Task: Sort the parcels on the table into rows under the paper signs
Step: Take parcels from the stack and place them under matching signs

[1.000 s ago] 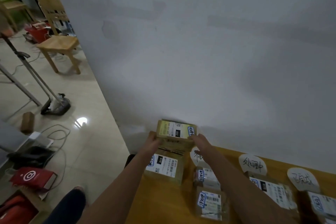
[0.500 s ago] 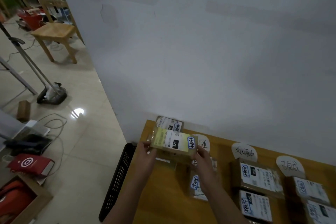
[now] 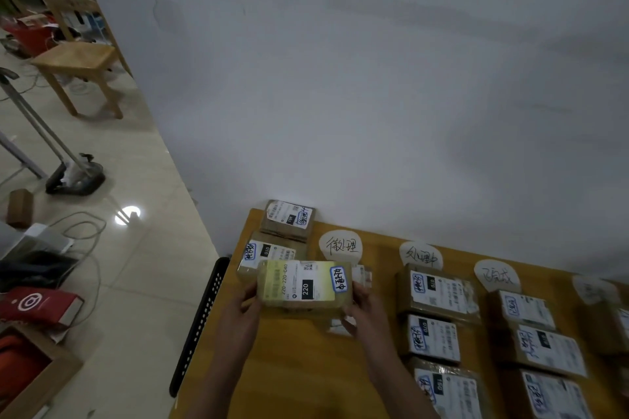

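As left hand (image 3: 238, 313) and right hand (image 3: 366, 311), both gripping the parcel (image 3: 303, 284), draw it back from the bench's (image 3: 299, 367) far-left corner, placing remains.

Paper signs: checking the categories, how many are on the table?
4, in one line: left sign, second sign, third sign, blurred fourth sign. More may lie off-frame.

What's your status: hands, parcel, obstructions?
Gripping 220 parcel by its ends: left hand, right hand. Held over table, left end. Beneath it, second parcel, mostly hidden.
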